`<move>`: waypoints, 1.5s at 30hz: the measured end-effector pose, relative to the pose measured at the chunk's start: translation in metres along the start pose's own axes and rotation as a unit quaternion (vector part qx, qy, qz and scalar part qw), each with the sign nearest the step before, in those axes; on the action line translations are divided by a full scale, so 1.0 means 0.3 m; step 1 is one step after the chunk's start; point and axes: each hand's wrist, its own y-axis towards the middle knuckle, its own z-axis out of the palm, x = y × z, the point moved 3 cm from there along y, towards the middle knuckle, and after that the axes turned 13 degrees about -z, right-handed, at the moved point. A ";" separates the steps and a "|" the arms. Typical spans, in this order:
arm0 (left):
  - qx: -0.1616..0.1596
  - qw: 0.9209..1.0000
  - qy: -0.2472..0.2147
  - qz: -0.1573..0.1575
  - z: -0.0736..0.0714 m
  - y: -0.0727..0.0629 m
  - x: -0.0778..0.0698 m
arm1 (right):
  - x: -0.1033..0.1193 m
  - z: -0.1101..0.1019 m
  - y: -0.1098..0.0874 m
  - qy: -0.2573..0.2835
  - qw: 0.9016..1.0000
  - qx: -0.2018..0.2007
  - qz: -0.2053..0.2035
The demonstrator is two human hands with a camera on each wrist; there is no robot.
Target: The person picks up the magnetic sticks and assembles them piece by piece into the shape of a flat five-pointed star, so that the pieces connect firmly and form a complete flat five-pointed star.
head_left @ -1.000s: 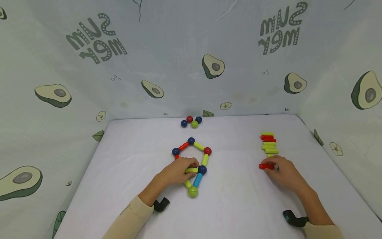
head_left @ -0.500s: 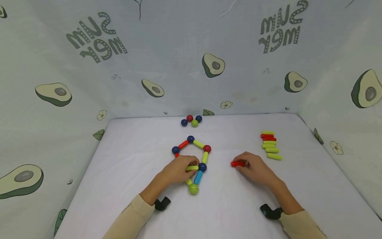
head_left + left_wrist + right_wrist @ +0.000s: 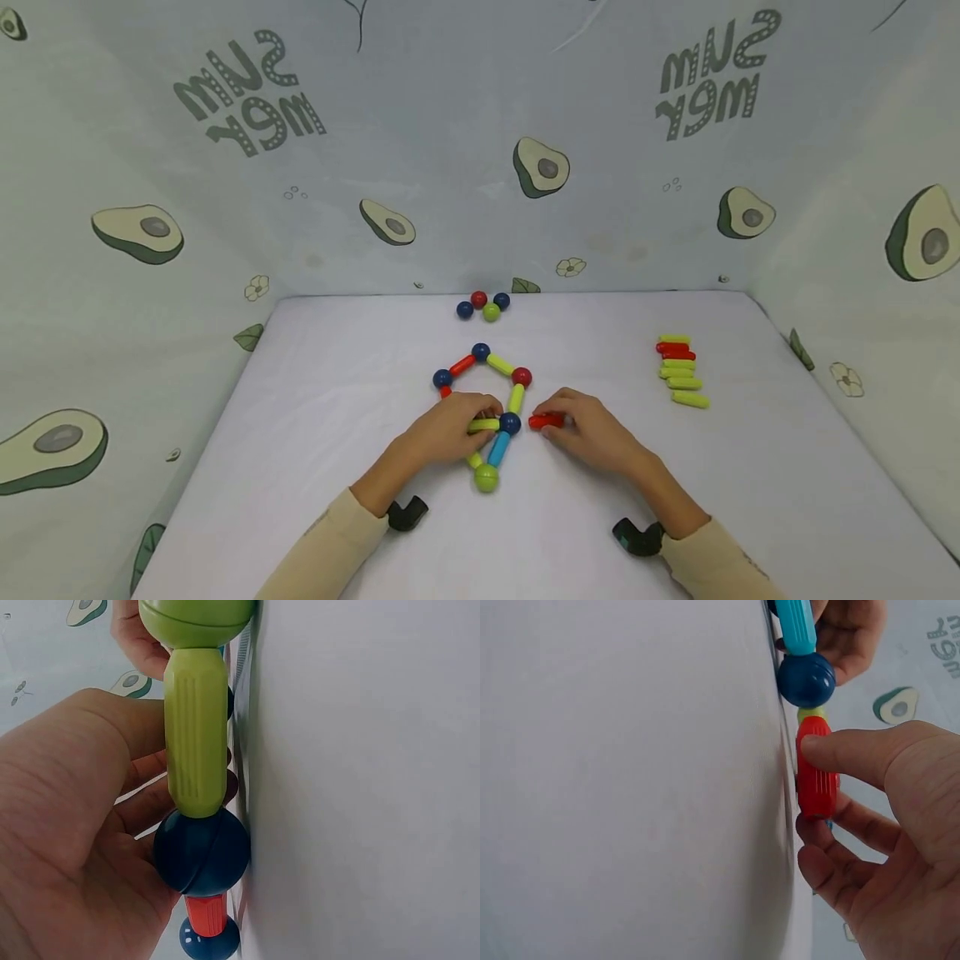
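Pinching a red rod (image 3: 543,422) between thumb and fingers, the right hand (image 3: 596,432) holds it just beside a dark blue ball (image 3: 510,423). The left hand (image 3: 448,429), with curled fingers, grips a yellow-green rod (image 3: 483,425), which touches this same ball in the joined frame (image 3: 498,450).

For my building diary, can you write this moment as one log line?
left fingers: grip frame | right fingers: pinch red rod, gap to nearest blue ball | loose rods: right side | loose balls: far side
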 end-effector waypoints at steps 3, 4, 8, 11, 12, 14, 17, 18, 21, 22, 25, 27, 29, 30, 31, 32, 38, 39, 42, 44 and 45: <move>0.000 1.000 0.005 0.010 -0.003 0.003 0.000 | 0.007 0.003 0.010 0.004 1.000 0.002 -0.005; 0.000 1.000 0.007 0.014 -0.004 0.005 0.000 | 0.009 0.003 0.013 0.003 1.000 0.003 -0.007; 0.003 1.000 0.007 0.021 -0.004 0.005 -0.003 | 0.019 0.006 0.017 0.003 1.000 -0.001 -0.017; 0.006 1.000 0.006 0.016 -0.005 0.005 -0.004 | 0.025 0.007 0.019 0.003 1.000 0.004 -0.021; 0.007 1.000 0.007 0.013 -0.006 0.004 -0.003 | 0.025 0.008 0.018 0.002 1.000 0.006 -0.018; 0.008 1.000 0.006 0.006 -0.006 0.002 0.000 | 0.020 0.005 0.011 -0.002 1.000 0.005 -0.003; 0.006 1.000 0.006 -0.009 -0.011 -0.002 0.003 | -0.007 -0.015 -0.019 -0.014 1.000 -0.007 0.026; 0.004 1.000 0.006 -0.015 -0.013 -0.004 0.003 | -0.020 -0.027 -0.034 -0.019 0.999 -0.016 0.038; 0.000 0.999 0.010 -0.031 -0.018 -0.008 0.005 | -0.067 -0.073 -0.085 -0.036 0.997 -0.044 0.061; -0.001 0.999 0.010 -0.034 -0.019 -0.010 0.004 | -0.084 -0.092 -0.104 -0.044 0.995 -0.054 0.068; 0.000 0.999 0.016 -0.031 -0.014 -0.009 -0.001 | -0.137 -0.151 -0.167 -0.068 0.990 -0.084 0.085; 0.001 1.000 0.019 -0.023 -0.007 -0.007 -0.008 | -0.172 -0.192 -0.210 -0.086 0.986 -0.104 0.100; 0.002 1.000 0.023 -0.013 0.002 -0.004 -0.016 | -0.205 -0.229 -0.253 -0.104 0.980 -0.124 0.115; 0.002 1.000 0.028 -0.007 0.006 -0.002 -0.020 | -0.221 -0.245 -0.274 -0.115 0.976 -0.134 0.123; 0.002 1.000 0.031 -0.004 0.010 -0.002 -0.021 | -0.233 -0.259 -0.289 -0.125 0.973 -0.140 0.133; 0.003 0.999 0.032 -0.004 0.012 -0.002 -0.023 | -0.244 -0.271 -0.303 -0.135 0.970 -0.145 0.141; 0.006 0.998 0.061 0.000 0.025 0.007 -0.027 | -0.285 -0.305 -0.347 -0.177 0.957 -0.151 0.175; 0.004 0.998 0.070 0.003 0.028 0.011 -0.029 | -0.291 -0.307 -0.349 -0.178 0.956 -0.149 0.179; 0.001 0.996 0.090 0.005 0.036 0.017 -0.036 | -0.304 -0.308 -0.353 -0.180 0.955 -0.145 0.185; 0.000 0.995 0.099 0.005 0.038 0.019 -0.041 | -0.308 -0.308 -0.356 -0.181 0.955 -0.146 0.185; -0.001 0.995 0.100 0.004 0.037 0.019 -0.044 | -0.308 -0.308 -0.356 -0.182 0.955 -0.146 0.184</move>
